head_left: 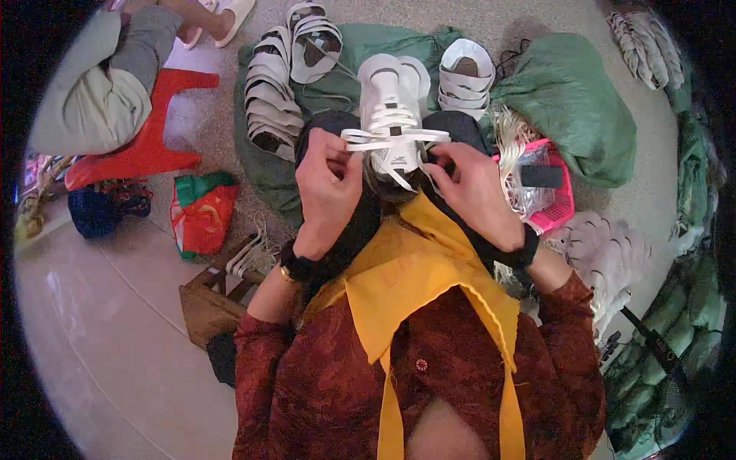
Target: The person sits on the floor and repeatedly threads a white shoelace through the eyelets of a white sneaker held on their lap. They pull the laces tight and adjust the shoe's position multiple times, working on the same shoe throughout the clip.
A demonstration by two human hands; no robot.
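I see one white shoe (392, 115) at the centre of my view, toe pointing to twelve o'clock, resting on my dark-clad knees. My left hand (328, 184) pinches the left end of a flat white lace (395, 136) that runs across the shoe; my right hand (474, 190) pinches its right end. Both hands have fingers pressed together on the lace, thumbs on top. Each wrist wears one dark band, so two in all.

At eleven o'clock I count one row of shoe uppers (270, 100), grey and white, overlapping so that I cannot count the pieces. At twelve there is one more pair (313, 40) with a diamond pattern, and at one o'clock one white stack (464, 77). All these lie on a green sack (571, 100) spread over the floor.

At three o'clock stands one pink basket (558, 205), square with lattice walls, holding a bundle of white laces and one black rectangular piece. Below it, at four o'clock, is one heap of white uppers (606, 257).

At nine o'clock lies one bag (203, 211), red and green, crumpled, its print too small to tell. Beyond it at ten stands one red plastic stool (149, 146), with another person sitting just beside it. One wooden stool (211, 303) stands at eight o'clock, with white laces draped over it.
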